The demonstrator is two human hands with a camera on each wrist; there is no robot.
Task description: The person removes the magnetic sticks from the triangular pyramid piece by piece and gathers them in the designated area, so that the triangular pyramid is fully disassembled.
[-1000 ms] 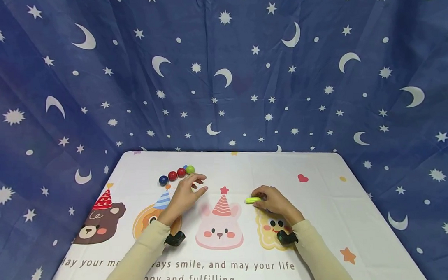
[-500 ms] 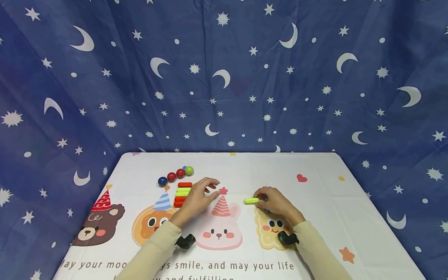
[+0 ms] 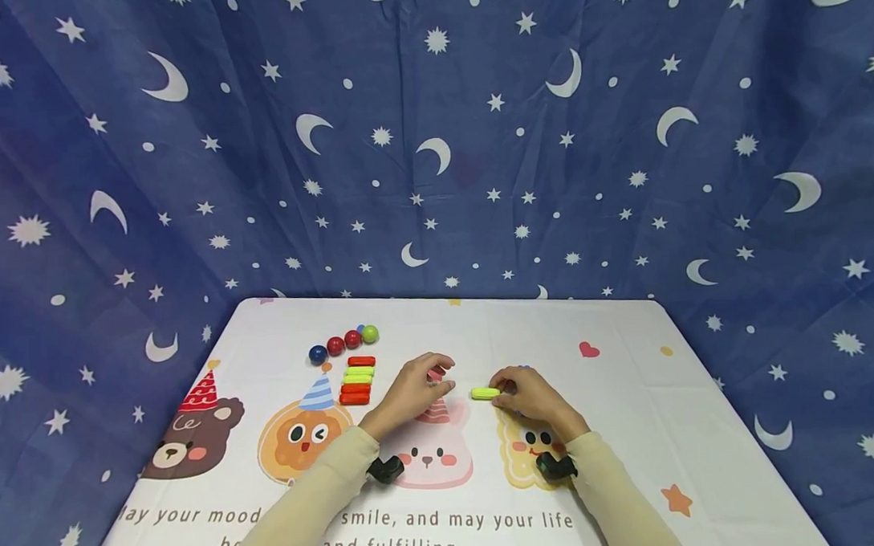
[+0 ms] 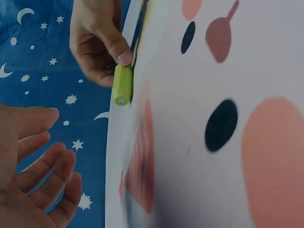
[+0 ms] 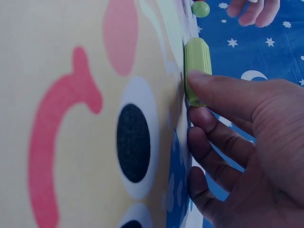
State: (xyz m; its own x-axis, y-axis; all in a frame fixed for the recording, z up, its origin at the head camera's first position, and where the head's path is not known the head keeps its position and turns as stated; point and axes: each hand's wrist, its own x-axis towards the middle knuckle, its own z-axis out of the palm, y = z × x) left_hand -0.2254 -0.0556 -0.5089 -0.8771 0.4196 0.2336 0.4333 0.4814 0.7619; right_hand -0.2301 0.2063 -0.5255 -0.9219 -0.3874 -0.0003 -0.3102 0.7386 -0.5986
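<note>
My right hand [image 3: 531, 398] pinches a short yellow-green ribbed rod [image 3: 484, 393] near its right end, low over the printed tablecloth. In the right wrist view the thumb lies along the ribbed side of the rod [image 5: 198, 59]. My left hand [image 3: 415, 392] hovers to the left of the rod, fingers loosely bent and nothing in them. From the left wrist, the rod [image 4: 123, 85] shows a pale round spot on its near end, and the relaxed left fingers [image 4: 52, 166] are apart from it.
Left of my left hand, several red rods [image 3: 355, 399] and yellow-green rods [image 3: 358, 375] lie in a stacked row. Behind them is a line of balls: a dark blue ball [image 3: 318, 355], red balls [image 3: 352, 339] and a green ball [image 3: 370, 334]. A starry blue curtain [image 3: 431, 104] hangs behind the table.
My left hand has moved right, away from the row of rods, uncovering it, and is now closer to the right hand. The right hand's rod has shifted slightly left.
</note>
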